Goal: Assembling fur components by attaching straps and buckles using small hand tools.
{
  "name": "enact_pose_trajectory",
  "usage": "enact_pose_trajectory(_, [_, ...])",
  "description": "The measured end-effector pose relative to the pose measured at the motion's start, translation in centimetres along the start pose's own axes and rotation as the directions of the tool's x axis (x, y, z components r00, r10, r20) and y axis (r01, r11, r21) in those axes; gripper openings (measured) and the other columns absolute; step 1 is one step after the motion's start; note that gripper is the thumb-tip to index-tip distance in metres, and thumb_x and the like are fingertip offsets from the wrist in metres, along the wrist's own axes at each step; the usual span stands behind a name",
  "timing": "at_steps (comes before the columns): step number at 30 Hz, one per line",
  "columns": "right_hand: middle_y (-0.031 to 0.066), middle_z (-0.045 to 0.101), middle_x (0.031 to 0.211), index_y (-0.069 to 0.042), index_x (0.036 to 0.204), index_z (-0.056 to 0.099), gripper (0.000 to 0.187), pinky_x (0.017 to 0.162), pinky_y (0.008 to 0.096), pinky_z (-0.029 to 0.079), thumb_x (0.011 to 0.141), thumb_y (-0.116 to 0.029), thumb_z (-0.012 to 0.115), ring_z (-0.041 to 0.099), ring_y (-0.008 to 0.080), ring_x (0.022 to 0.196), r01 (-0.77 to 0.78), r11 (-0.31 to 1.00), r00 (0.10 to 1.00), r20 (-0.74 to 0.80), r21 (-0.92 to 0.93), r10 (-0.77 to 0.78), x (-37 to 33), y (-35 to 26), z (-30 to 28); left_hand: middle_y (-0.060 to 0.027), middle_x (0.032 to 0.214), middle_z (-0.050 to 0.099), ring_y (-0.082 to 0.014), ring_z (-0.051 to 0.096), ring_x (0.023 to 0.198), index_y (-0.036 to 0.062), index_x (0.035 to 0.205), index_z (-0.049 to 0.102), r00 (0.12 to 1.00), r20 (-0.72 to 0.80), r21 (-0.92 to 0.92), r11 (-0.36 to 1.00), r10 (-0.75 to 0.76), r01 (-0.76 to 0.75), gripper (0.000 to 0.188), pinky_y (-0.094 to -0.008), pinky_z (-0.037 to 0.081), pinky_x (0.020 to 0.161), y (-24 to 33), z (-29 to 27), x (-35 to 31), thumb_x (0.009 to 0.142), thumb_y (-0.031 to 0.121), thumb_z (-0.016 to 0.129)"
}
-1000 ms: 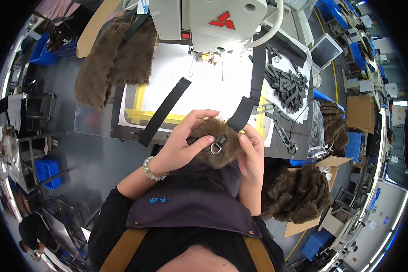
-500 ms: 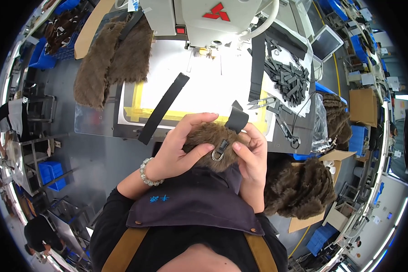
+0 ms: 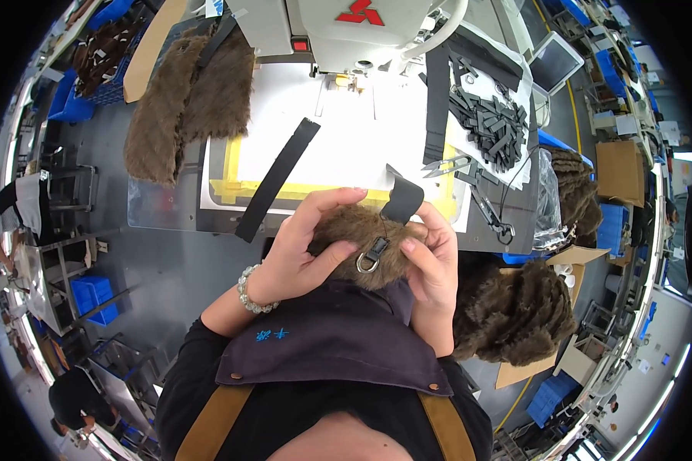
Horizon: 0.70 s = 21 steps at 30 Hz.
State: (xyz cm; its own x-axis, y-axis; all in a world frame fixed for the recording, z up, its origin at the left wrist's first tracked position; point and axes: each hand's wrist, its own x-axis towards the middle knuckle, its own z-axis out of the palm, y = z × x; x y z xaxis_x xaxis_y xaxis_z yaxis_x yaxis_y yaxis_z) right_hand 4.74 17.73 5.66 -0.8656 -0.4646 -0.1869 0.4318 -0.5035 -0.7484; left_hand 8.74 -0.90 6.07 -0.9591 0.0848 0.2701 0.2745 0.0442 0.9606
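Observation:
Between my two hands, in front of the sewing machine's bed, is a brown faux-fur piece. My left hand grips its left side, thumb on the fur and fingers behind. My right hand pinches its right edge with thumb and fingers. On the fur's face sits a short black strap loop carrying a silver D-ring, just left of my right thumb. A wide black strap curls up from the fur's top edge, by my right fingers. The fur's underside is hidden.
A sewing machine stands ahead over a white plate edged with yellow tape. A loose black strap lies at left, beyond it brown fur pieces. At right are thread snips, a pile of black tabs and a fur-filled box.
My right hand has shifted slightly right, its thumb now a little farther from the D-ring. Both hands still hold the fur piece in nearly the same spot.

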Motion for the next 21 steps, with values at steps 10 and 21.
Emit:
enact_pose_trajectory(10, [0.0066,0.065,0.087,0.005,0.122,0.045,0.04,0.062,0.0142,0.04,0.083,0.004,0.056,0.056,0.0032,0.071,-0.009,1.0,0.999,0.036,0.012,0.009,0.0,-0.1,-0.3,-0.0139,0.125,0.049,-0.0223,0.052,0.114,-0.0017,0.126,0.04,0.999,0.003,0.097,0.994,0.04,-0.04,0.052,-0.0322,0.041,0.096,-0.2,-0.1,-0.1,0.078,-0.006,0.06])
enact_pose_trajectory(21, [0.0094,0.063,0.097,0.007,0.127,0.04,0.048,0.073,0.0196,0.043,0.082,0.003,0.056,0.058,0.0081,0.081,-0.004,1.0,1.0,-0.019,0.027,0.004,0.5,0.5,-0.6,-0.0058,0.099,0.058,-0.0204,0.055,0.088,0.0083,0.095,0.065,0.864,-0.11,0.687,0.666,0.492,-0.292,0.034,-0.0304,0.041,0.076,-1.1,0.2,0.2,0.063,-0.003,0.068])
